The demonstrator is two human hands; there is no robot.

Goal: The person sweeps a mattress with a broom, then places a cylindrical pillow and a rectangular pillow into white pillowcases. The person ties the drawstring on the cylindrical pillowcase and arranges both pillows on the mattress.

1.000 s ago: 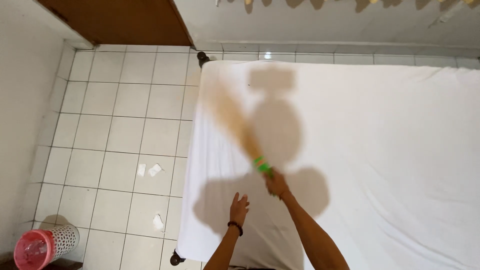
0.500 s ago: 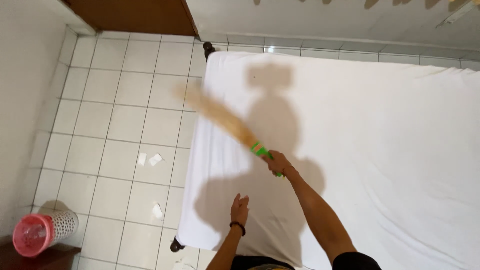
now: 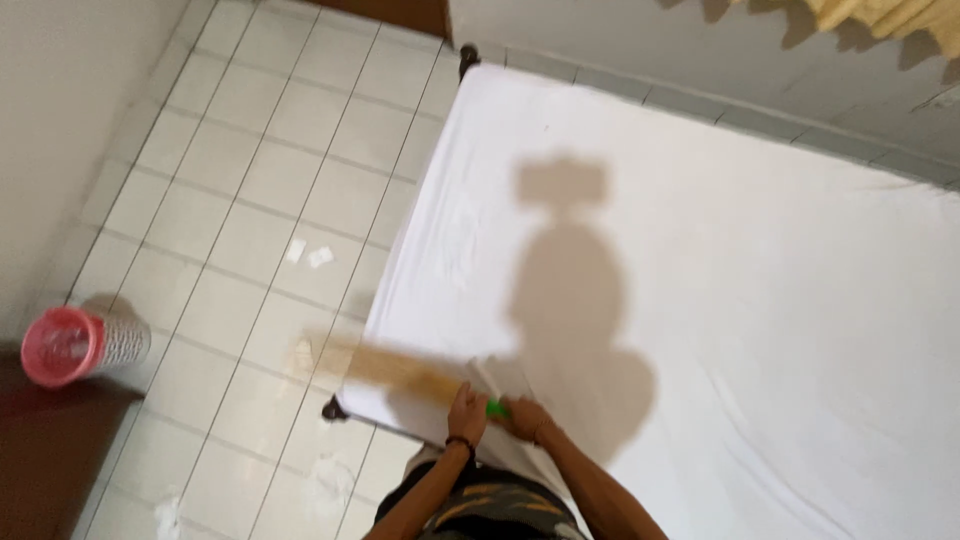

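Observation:
A hand broom [image 3: 385, 367] with tan bristles and a green handle lies blurred across the near left corner of the white bed sheet [image 3: 720, 260]. My right hand [image 3: 525, 418] grips the green handle end. Just left of it, my left hand [image 3: 466, 412], a dark band on its wrist, rests against the broom near the handle; whether it grips the broom or presses the sheet I cannot tell. The bristles point left, out over the bed's edge above the tiled floor [image 3: 250, 200].
A pink and white waste basket [image 3: 82, 345] lies on its side by the left wall, beside a dark wooden surface [image 3: 45, 450]. Small paper scraps [image 3: 308, 254] lie on the tiles. A dark bed post [image 3: 467, 55] marks the far corner.
The broom swung from pointing up-left over the sheet down to the near left corner. My left hand moved up beside the right hand. The view tilted and shifted right.

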